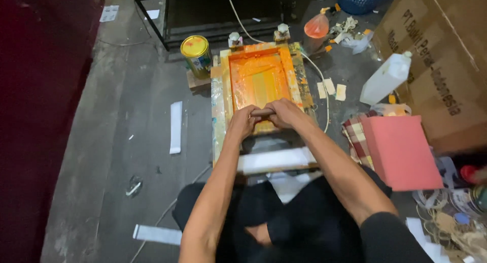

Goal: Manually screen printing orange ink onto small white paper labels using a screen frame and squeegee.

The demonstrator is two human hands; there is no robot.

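A wooden screen-printing frame smeared with orange ink lies flat on the floor in front of me. Both hands grip a wooden squeegee handle at the near edge of the inked screen. My left hand is closed over the handle's left end. My right hand is closed over its right end, touching the left hand. The squeegee blade is hidden under my hands. I sit cross-legged in dark trousers behind the frame.
A yellow paint can stands left of the frame. A white plastic jug, a pink stack, a checked cloth and a cardboard box sit on the right. White paper strips lie on the grey floor.
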